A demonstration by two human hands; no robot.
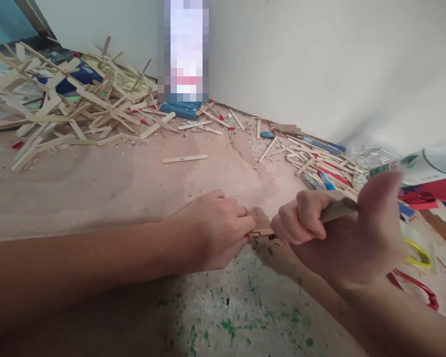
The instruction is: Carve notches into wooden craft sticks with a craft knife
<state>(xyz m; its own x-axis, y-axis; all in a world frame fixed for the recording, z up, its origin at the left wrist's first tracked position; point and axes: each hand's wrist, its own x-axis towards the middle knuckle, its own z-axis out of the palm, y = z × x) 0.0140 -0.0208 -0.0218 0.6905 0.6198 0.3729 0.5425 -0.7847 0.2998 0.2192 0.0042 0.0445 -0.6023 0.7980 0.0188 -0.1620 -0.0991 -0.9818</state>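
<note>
Over right, a yellow loop (425,254) lies just beyond a red handle (419,284), red scraps (440,191) farther back!

We get soft, moderate light on the pale wall (301,54), with a faint diagonal shadow toward the right. The worktop (126,193) falls off to deep gloom at lower left, and shade pools on the near side of the hands (215,230). We notice a dull sheen low in the centre, slight blur overall, stretching toward the edges, and a bright, coarsely pixelated block (187,49) at the top.
</note>
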